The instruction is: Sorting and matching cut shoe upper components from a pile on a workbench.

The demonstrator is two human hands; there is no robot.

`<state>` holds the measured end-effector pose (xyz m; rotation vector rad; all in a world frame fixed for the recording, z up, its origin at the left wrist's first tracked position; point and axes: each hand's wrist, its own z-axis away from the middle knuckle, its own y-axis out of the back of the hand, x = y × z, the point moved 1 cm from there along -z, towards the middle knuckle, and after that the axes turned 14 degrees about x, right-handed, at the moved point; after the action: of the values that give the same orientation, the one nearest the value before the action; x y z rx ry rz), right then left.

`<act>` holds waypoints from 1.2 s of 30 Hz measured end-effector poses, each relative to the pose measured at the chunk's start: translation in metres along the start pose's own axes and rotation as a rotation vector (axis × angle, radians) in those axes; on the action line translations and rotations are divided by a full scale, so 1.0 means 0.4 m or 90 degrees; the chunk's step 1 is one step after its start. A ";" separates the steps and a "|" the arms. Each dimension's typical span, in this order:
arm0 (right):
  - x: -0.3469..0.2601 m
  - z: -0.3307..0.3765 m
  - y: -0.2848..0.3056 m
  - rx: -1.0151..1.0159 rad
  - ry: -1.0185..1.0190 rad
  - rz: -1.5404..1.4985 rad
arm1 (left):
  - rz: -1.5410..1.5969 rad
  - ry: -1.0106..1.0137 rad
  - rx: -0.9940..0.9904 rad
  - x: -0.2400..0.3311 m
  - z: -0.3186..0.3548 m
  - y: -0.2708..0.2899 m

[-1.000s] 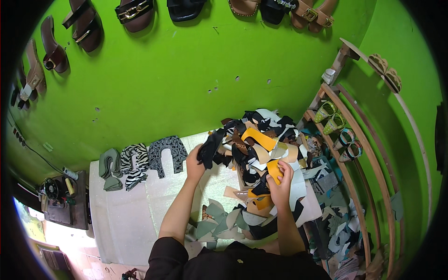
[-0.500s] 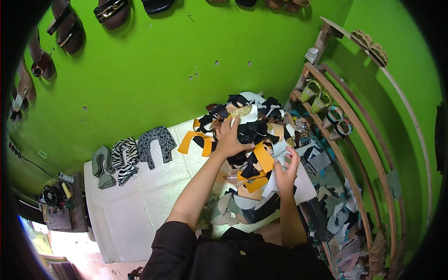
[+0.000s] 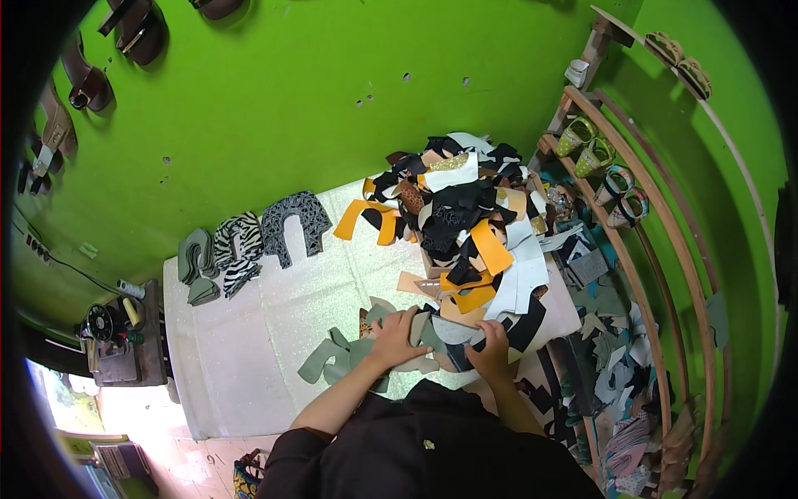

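At the near edge of the table, my left hand (image 3: 397, 339) lies with fingers spread over sage-green cut pieces (image 3: 331, 358) of shoe material. To its right, my right hand (image 3: 490, 353) rests thumb and fingers apart at the edge of a light grey cut piece (image 3: 454, 330) and a dark one beneath it. Further back is a heap of mixed scraps (image 3: 457, 208), with black, white, leopard-print and gold glitter pieces. Orange pieces (image 3: 492, 248) lie on its front and left sides, and white sheets (image 3: 519, 270) hang along its right.
On the table (image 3: 224, 358), grey-green pieces (image 3: 198, 256), zebra-print pieces (image 3: 238, 241) and a black-and-grey patterned piece (image 3: 295, 223) stand in a row by the green wall. A wooden rack (image 3: 619, 191) with sandals runs along the right. A sewing machine (image 3: 104, 324) sits far left.
Both hands have drawn back from the scrap heap to the near edge. The sage-green pieces there are spread further left. My view has shifted downward.
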<state>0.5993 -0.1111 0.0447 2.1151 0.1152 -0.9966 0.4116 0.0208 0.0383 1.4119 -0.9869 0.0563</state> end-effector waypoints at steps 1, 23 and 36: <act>-0.007 0.004 0.001 -0.021 0.066 0.085 | -0.032 -0.009 -0.070 -0.003 0.013 -0.001; -0.107 0.097 -0.165 -0.258 0.229 0.159 | -0.060 -0.032 0.101 -0.103 0.103 0.090; -0.250 0.086 -0.190 -0.331 0.291 -0.144 | -0.032 0.090 0.264 -0.119 0.221 0.264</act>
<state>0.4804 -0.0591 0.0536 1.8225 0.7690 -0.5066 0.2742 -0.0046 0.0798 1.7825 -0.8514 0.3359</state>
